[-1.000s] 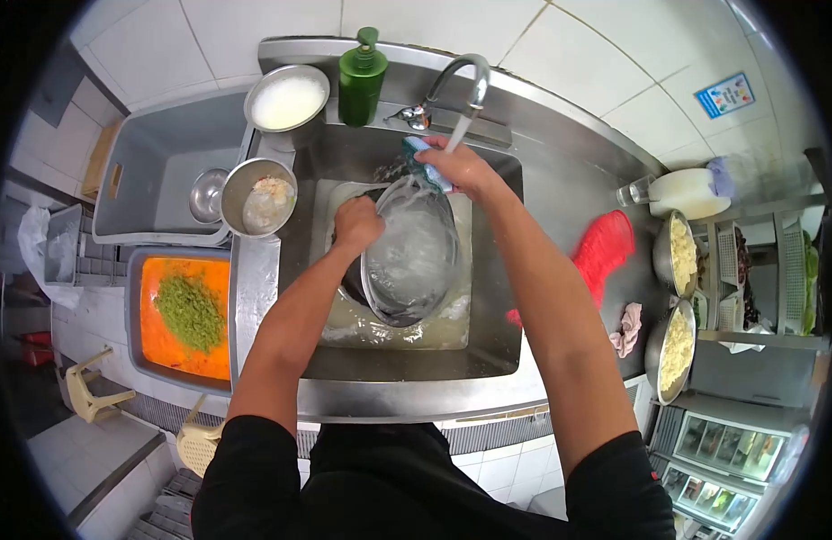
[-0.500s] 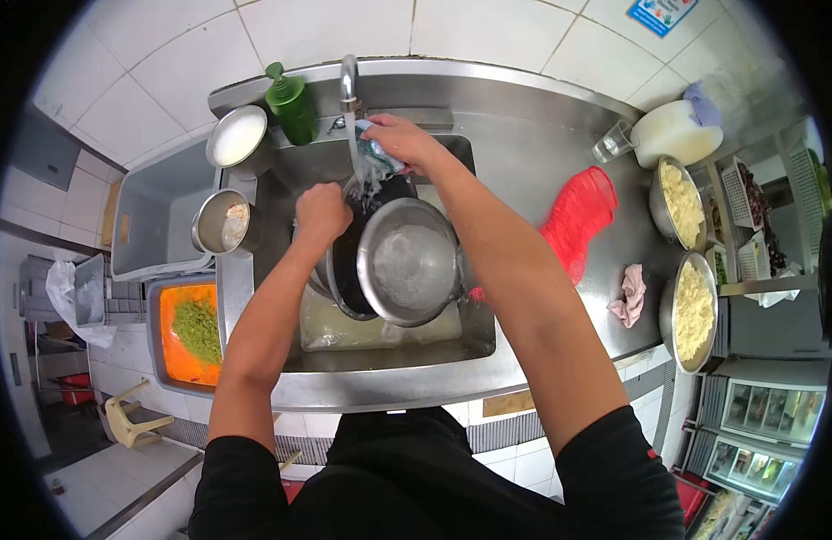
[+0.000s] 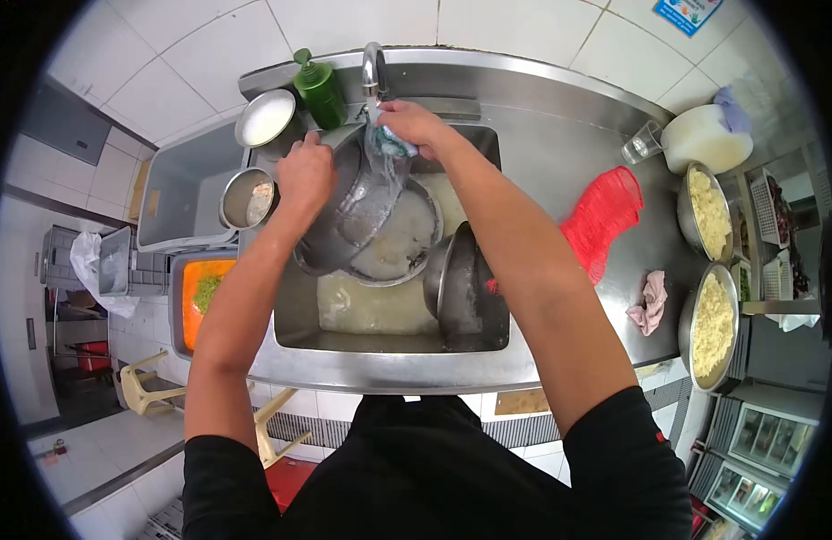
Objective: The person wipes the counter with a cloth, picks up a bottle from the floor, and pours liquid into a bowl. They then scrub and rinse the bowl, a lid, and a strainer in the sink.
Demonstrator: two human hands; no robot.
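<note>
My left hand (image 3: 306, 177) is closed on the left edge of a dark metal pan (image 3: 330, 236), tilted beneath the running tap (image 3: 373, 67). Water sheets down the pan's inner face. In my right hand (image 3: 414, 124), just below the spout, is a green and whitish scouring sponge (image 3: 393, 144), wetted by the stream. Partly behind the pan, a round metal bowl (image 3: 407, 236) holds cloudy water in the sink (image 3: 294, 335). Another metal bowl (image 3: 461, 288) leans on its side at the sink's right wall.
A green pump bottle (image 3: 319, 94), a pot of white contents (image 3: 267, 121) and a small pot (image 3: 247, 200) stand left of the tap. To the right lie red netting (image 3: 605, 211) and a pink cloth (image 3: 648, 301). Bowls of pale crumbly food (image 3: 711, 326) line the right edge.
The dark pan has been lifted and tilted into the water stream by my left hand. The bowl that lay over it now rests against the sink's right side. The view has shifted slightly.
</note>
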